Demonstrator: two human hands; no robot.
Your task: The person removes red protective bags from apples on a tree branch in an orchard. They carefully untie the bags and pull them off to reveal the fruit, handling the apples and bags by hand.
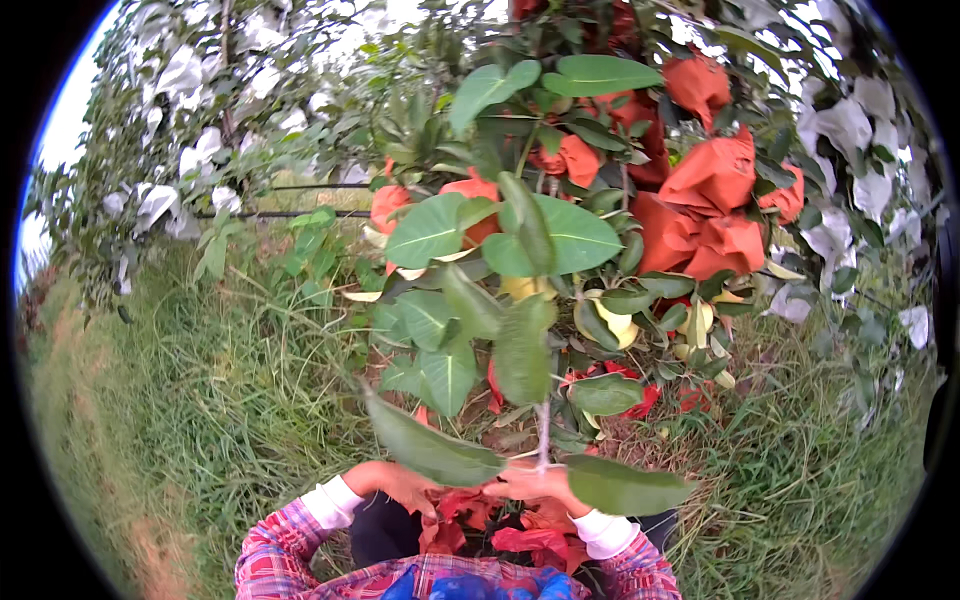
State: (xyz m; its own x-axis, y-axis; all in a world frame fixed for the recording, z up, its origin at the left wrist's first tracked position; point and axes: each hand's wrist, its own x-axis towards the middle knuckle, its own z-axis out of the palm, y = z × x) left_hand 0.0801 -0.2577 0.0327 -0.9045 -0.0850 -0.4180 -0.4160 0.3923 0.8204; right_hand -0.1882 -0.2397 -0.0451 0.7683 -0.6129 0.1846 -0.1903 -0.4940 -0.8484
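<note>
My left hand [405, 486] is low in the picture, its fingers pointing inward over crumpled red paper [442, 536] in front of my lap. Opposite it, my right hand [525, 480] reaches inward over more crumpled red paper [536, 544]. Both hands are slightly blurred, and a large green leaf [431, 442] covers part of the space between them. Another leaf [626, 484] hangs across my right wrist. A thin branch [543, 435] comes down to my right hand; whether the fingers grip it cannot be made out.
Red paper fruit bags [709, 176] cluster on the tree ahead. Broad green leaves [551, 236] hang close before me. White bags [180, 75] cover neighbouring trees. Dark horizontal lines [300, 214] run behind the foliage. Red paper scraps [637, 397] and long grass [225, 390] lie below.
</note>
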